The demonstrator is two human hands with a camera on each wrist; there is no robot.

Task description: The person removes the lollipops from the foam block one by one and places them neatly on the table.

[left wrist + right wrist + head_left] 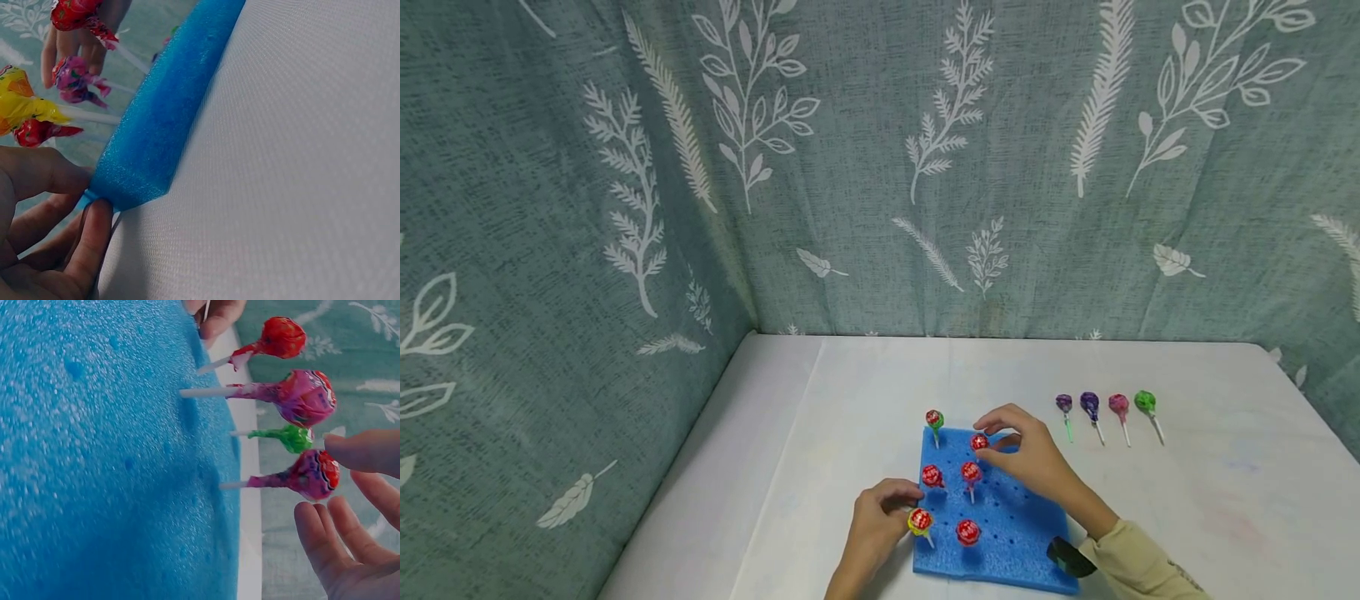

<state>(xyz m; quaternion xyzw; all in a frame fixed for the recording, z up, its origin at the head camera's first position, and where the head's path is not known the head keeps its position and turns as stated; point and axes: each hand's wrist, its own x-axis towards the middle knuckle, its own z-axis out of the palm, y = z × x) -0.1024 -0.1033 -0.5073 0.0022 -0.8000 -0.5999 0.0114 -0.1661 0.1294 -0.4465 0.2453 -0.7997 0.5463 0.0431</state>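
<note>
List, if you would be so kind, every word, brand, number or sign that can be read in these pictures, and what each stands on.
None can be read for certain.
Standing lollipops in the blue foam board: pale marks on red, too blurred to read.
Lying lollipops: too small to make out any letters.
Sleeve: dark marks, too small to read.

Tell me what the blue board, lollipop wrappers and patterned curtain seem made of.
Blue board: probably plastic foam, faintly glossy, grainy and pitted. Lollipop wrappers: likely thin plastic film, shiny, with twisted, crinkled ends. Patterned curtain: apparently woven fabric, matte, with visible weave and folds; fibre unclear.
</note>
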